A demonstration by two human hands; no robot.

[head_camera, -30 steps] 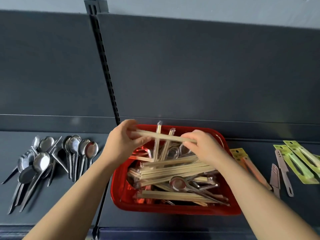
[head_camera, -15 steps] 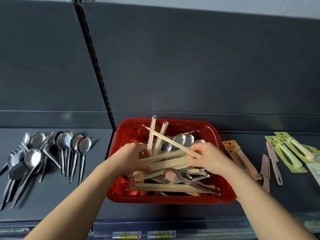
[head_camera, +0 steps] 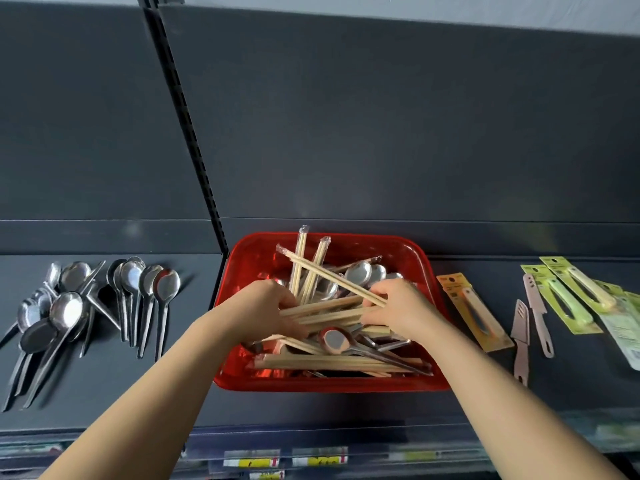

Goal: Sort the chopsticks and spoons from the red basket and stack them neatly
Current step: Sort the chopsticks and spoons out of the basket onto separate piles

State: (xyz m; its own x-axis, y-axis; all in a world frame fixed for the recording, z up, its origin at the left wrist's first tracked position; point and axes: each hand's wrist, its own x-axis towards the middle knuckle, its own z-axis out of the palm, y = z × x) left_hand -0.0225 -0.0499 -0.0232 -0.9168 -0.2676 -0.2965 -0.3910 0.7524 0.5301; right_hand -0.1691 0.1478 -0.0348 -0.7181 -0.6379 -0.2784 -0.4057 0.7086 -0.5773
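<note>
The left grip (head_camera: 258,311) curled round a bundle of chopsticks (head_camera: 325,315), its palm turned away and its fingertips buried among them. The right grip (head_camera: 403,308) covered the bundle's other end, and how its fingers lay beneath could not be told. Chopsticks and spoons (head_camera: 358,273) hid the basket (head_camera: 242,268) floor. Both forearms ran off the bottom edge. On the shelf (head_camera: 194,393) the loose spoons (head_camera: 69,310) were blurred, some handles cut by the left edge. The packets (head_camera: 568,299) ran off the right edge, their print too small to read. The labels (head_camera: 251,462) below were smeared.
</note>
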